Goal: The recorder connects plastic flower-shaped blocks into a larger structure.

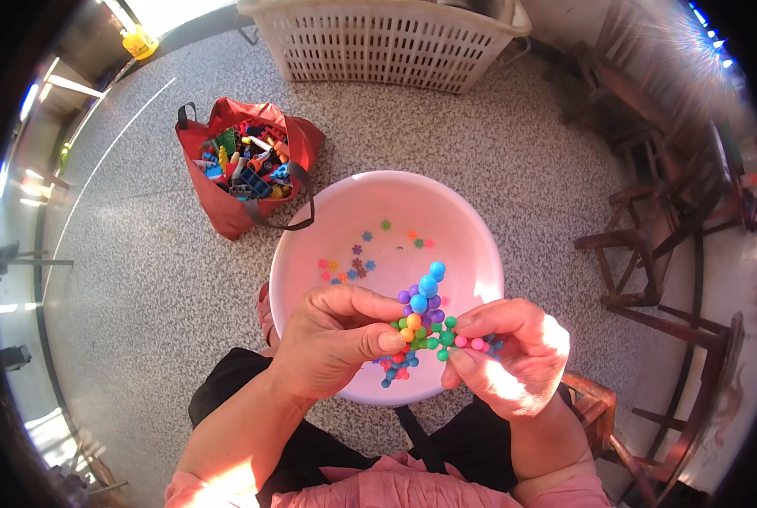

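Note:
Both hands are raised over a pale pink basin (471, 229), pinching a cluster of joined plastic beads (416, 326). My left hand (336, 339) grips its left side, thumb and forefinger by the orange and green beads. My right hand (509, 351) is closed on the pink beads (471, 343) at the right, next to a dark green knobbed piece (446, 339). Blue beads (427, 286) stick up from the top, with purple ones below them. More blue and pink beads hang underneath. Loose flower-shaped pieces (358, 264) in several colours lie on the basin's bottom.
A red bag (234, 216) full of mixed toy pieces stands on the speckled floor (141, 254), left of the basin. At the far side is a white slotted plastic basket (395, 46). Dark wooden chairs (641, 245) line the right. A yellow object (140, 42) is at far left.

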{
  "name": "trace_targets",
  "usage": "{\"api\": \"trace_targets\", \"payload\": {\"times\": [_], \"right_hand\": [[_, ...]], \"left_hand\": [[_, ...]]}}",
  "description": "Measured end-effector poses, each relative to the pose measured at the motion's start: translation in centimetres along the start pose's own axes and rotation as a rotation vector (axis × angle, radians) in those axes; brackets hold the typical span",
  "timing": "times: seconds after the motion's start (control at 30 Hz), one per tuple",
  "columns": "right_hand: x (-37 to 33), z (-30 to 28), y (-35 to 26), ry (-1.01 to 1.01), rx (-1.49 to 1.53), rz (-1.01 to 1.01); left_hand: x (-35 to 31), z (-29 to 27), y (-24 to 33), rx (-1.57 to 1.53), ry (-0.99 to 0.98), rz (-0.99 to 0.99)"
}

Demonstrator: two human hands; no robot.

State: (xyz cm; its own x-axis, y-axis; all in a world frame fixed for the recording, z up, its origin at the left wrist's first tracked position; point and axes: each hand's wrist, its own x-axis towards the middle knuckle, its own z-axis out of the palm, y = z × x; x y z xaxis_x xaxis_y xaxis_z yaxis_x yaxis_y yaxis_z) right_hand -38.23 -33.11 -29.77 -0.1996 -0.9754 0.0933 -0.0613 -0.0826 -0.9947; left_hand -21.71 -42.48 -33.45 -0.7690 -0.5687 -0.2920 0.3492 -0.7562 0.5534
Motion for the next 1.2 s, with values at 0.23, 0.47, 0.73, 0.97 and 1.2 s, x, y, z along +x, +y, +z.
{"api": "trace_targets", "payload": {"times": [0.23, 0.47, 0.73, 0.97, 1.2], "right_hand": [[0.0, 0.3, 0.1, -0.006, -0.033, 0.024], [0.0, 0.7, -0.2, 0.023, 0.122, 0.193], [0.1, 0.6, -0.5, 0.041, 0.164, 0.372], [0.1, 1.1, -0.1, 0.072, 0.098, 0.314], [0.1, 1.0, 0.2, 0.075, 0.107, 0.347]], "left_hand": [[-0.1, 0.4, 0.2, 0.104, 0.018, 0.050], [0.1, 0.4, 0.0, 0.239, -0.017, 0.159], [0.2, 0.6, 0.4, 0.349, 0.020, 0.097], [0.4, 0.3, -0.2, 0.343, 0.029, 0.111], [0.3, 0.1, -0.9, 0.331, 0.071, 0.152]]}}
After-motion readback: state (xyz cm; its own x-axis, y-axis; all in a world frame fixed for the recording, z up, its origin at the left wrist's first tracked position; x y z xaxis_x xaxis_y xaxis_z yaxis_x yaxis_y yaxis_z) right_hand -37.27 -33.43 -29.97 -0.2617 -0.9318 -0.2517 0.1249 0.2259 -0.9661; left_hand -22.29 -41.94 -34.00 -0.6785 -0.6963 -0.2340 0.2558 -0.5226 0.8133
